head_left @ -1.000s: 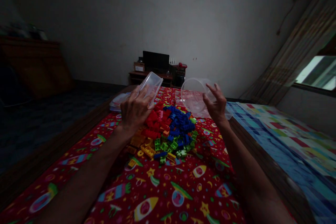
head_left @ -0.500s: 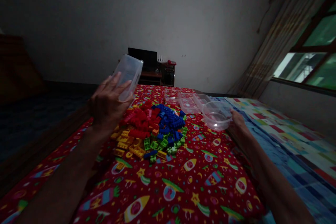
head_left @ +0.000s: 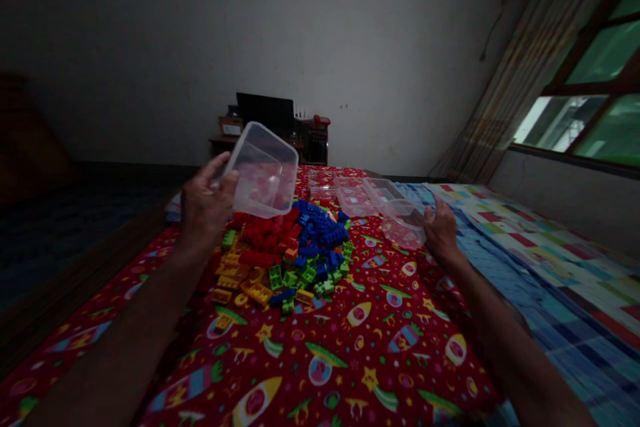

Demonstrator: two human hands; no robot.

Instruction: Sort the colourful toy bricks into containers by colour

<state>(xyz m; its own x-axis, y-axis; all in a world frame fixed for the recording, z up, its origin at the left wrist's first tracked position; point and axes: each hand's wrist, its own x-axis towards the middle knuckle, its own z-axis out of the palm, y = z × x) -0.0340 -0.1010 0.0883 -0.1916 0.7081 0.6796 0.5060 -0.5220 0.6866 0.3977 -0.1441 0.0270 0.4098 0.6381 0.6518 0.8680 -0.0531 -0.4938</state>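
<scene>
My left hand [head_left: 207, 200] grips a clear rectangular plastic container [head_left: 265, 177] by its side and holds it tilted in the air. Below it, a pile of toy building bricks [head_left: 285, 247] in red, blue, yellow and green lies on the red rocket-print cloth [head_left: 370, 360]. At the right, my right hand [head_left: 441, 230] has its fingers apart beside a clear round plastic container [head_left: 403, 227]. Its thumb is close to the rim; whether it touches is hard to see.
More clear plastic containers [head_left: 355, 197] stand at the cloth's far side. A bed with a checked cover [head_left: 500, 227] lies to the right. Against the back wall are a dark monitor [head_left: 265, 113] and a small desk. A curtain [head_left: 520, 73] hangs by the window.
The rectangular container has turned and come down to the right over the bricks in my left hand. My right hand's fingers have spread, and the round container has shifted left and down.
</scene>
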